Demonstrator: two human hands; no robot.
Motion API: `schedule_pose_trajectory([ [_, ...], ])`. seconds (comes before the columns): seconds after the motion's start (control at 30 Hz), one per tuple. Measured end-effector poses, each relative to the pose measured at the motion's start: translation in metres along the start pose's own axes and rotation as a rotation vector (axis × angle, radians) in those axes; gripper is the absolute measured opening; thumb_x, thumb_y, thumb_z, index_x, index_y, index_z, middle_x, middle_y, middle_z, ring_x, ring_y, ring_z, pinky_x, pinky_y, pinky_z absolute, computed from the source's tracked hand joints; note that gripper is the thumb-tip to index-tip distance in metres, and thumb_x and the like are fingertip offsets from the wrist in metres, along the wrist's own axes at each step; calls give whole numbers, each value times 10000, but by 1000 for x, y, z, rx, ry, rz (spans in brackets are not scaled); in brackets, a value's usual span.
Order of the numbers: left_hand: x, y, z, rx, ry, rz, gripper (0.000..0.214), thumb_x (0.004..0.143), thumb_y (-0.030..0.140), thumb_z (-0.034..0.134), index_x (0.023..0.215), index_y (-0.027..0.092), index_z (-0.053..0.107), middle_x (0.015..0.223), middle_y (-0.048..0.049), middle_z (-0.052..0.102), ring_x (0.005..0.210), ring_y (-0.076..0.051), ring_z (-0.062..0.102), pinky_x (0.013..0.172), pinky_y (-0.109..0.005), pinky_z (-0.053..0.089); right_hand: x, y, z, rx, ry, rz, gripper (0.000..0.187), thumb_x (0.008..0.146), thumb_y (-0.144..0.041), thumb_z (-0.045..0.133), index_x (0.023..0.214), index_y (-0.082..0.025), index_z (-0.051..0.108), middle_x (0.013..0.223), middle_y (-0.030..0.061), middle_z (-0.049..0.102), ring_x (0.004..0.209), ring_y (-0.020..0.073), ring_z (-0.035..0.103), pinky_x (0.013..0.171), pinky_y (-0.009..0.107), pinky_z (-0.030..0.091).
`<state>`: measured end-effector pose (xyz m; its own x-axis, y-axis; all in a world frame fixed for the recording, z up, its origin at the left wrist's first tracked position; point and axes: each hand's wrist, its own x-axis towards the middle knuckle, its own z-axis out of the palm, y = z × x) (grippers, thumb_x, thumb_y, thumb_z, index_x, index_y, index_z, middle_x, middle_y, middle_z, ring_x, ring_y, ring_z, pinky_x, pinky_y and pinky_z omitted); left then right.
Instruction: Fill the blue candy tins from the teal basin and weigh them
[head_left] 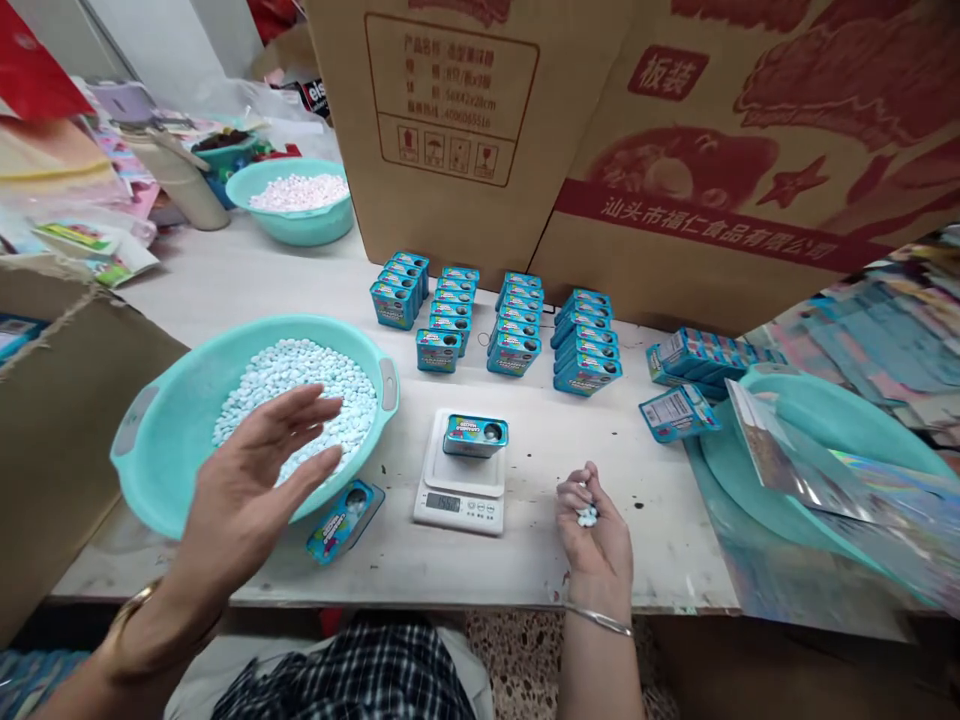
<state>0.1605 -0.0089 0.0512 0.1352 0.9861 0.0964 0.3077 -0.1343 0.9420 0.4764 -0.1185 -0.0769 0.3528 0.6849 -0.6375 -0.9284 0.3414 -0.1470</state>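
The left hand (255,480) was spread wide open, fingers extended and slightly fanned, holding nothing; it hovered palm-sideways over the near rim of a teal basin (157,440) filled with small pale-blue candies (300,380), and whether it touched the rim could not be determined. The right hand (592,525) lay palm up above the table (540,560), fingers curled loosely around a few white candies (586,517) cupped in the palm. Between the two hands stood a white digital scale (459,490) with a lit display, and on its platform sat one blue tin (475,436), closed, with a round opening visible at one end. Another blue tin (341,520) lay flat on the table just beside the basin's near edge, below the left hand. Behind the scale, four rows of identical tins (510,320) stood on edge, packed closely, against two large cardboard cartons (600,130) printed in red. To the right, further tins (705,355) were grouped beside a second teal basin (825,420), across which lay a shiny foil bag (795,460). At the far left of the table, a smaller teal bowl (300,225) held pinkish-white candies. A gold bangle was seen on the left wrist and a thin silver one on the right.
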Motion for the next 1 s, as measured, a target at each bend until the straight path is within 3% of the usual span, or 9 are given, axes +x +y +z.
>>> schedule_pose_trajectory([
  [0.13,-29,-21,-27,77,123,-215,479,754,467,727,1179,268,633,1086,-46,728,1041,-255,678,980,-431,549,1,1,1,-66,-25,17,186,870,-49,542,1009,-160,593,719,-27,576,491,41,448,348,112,359],
  [0.3,-53,-49,-39,96,236,-343,497,711,542,728,1128,279,660,1043,-39,744,1060,-281,671,999,-458,530,-3,12,21,-283,-96,-47,223,768,-85,698,968,-147,623,702,-45,549,466,20,402,324,99,290],
  [0.5,-69,-61,-40,85,272,-400,484,706,565,720,1102,292,674,1015,-29,756,1059,-279,668,984,-442,540,-10,35,55,-684,-213,-251,314,685,-233,821,950,-153,673,733,-34,559,473,0,344,362,95,244],
  [0.67,-77,-65,-43,64,278,-412,487,679,585,724,1068,294,683,982,-24,764,1052,-280,673,983,-436,540,-12,53,80,-966,-344,-358,252,755,-332,767,931,-170,687,725,-20,576,463,10,292,397,148,199],
  [0.87,-85,-74,-46,30,266,-441,519,649,595,736,1072,299,680,1038,-34,756,1088,-299,662,997,-454,521,-13,69,91,-1354,-444,-509,280,843,-428,658,982,-187,691,784,15,645,492,61,321,427,221,218],
  [1.0,-89,-79,-46,7,271,-448,551,631,604,742,1080,291,678,1015,-44,758,1092,-306,659,994,-451,519,-8,78,92,-1389,-457,-501,295,840,-440,660,979,-183,696,798,29,674,496,63,333,439,222,238],
])
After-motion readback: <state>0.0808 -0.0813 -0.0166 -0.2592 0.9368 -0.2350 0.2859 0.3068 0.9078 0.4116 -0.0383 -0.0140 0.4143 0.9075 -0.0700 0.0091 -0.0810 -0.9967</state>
